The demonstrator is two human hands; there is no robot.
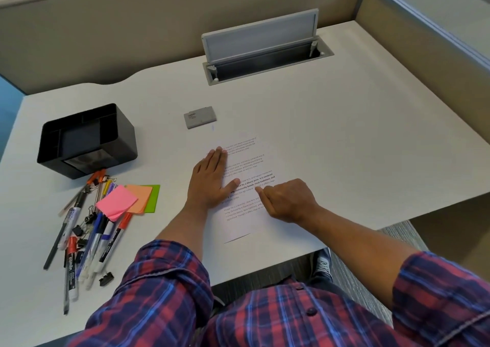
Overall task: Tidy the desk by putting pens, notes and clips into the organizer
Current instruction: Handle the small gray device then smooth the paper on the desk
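A black desk organizer [87, 141] stands at the left of the white desk, its compartments empty as far as I can see. In front of it lies a heap of pens and markers [87, 230] mixed with black binder clips [79, 231]. Pink, orange and green sticky notes [128, 199] lie fanned beside them. A printed sheet of paper [245, 166] lies in the middle. My left hand [209, 179] rests flat on the sheet. My right hand [287, 201] is curled in a loose fist on the sheet's right edge, thumb against the paper.
A small grey eraser-like block [200, 117] lies behind the paper. A cable hatch with a raised lid [261, 47] sits at the back of the desk. Beige partition walls enclose the back and right. The desk's front edge runs just below the paper.
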